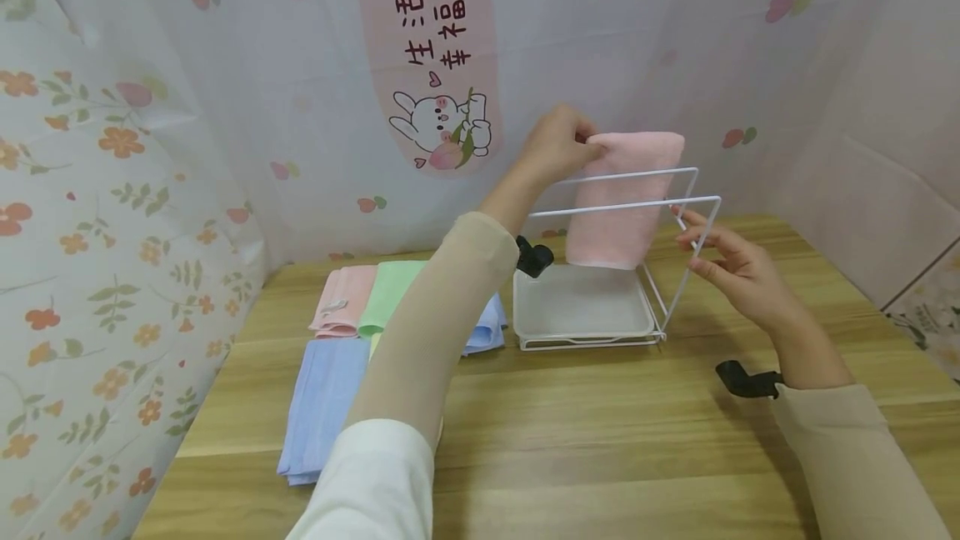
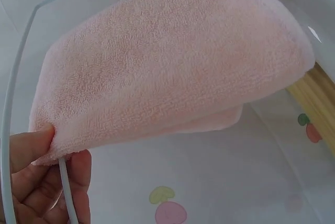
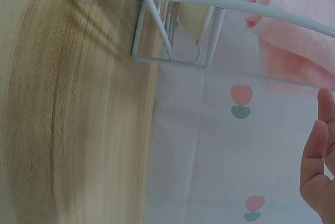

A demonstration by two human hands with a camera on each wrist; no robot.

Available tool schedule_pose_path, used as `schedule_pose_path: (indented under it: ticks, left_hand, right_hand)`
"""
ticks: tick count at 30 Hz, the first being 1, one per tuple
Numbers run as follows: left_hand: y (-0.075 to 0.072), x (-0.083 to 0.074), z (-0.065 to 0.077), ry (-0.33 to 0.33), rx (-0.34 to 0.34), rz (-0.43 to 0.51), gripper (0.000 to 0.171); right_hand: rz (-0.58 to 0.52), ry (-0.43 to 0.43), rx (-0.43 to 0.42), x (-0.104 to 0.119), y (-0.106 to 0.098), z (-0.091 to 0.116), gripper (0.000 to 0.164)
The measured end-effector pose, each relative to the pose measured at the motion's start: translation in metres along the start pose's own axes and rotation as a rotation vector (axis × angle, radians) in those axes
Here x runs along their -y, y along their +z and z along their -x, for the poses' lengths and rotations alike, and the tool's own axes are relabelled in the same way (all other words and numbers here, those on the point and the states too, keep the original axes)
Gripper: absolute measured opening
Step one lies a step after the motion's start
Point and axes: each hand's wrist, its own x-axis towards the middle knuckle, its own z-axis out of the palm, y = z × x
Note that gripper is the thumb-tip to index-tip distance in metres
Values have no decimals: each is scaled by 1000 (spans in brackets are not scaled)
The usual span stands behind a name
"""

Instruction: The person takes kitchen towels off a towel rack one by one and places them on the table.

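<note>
A folded pink towel (image 1: 626,202) hangs upright at the white wire rack (image 1: 626,207), partly behind its front top bar. My left hand (image 1: 558,144) pinches the towel's upper left corner between thumb and fingers. In the left wrist view the thumb lies on the terry face of the pink towel (image 2: 167,67), and a thin white bar runs past the fingers. At the rack's right end, my right hand (image 1: 738,273) has its fingers loosely extended, fingertips right at the side bars. The right wrist view shows only part of the right hand (image 3: 319,156), beside the wire frame.
A shallow whitish tray (image 1: 581,302) sits in the rack's base. Left of it lie folded towels: a pink one (image 1: 348,294), a green one (image 1: 390,290) and blue ones (image 1: 326,402), partly hidden by my left sleeve. A printed curtain (image 1: 300,107) stands behind the wooden table (image 1: 600,440).
</note>
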Motion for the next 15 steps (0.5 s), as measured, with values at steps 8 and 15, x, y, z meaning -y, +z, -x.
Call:
schedule_pose_path:
  ticks: [8,15]
  left_hand:
    - [-1,1,3,-6,-35,57,16]
    - [-1,1,3,43,-55,42,15]
  right_hand:
    - [41,22,8,-2,0,0,27]
    - [66,24,4,-1,1,1,26]
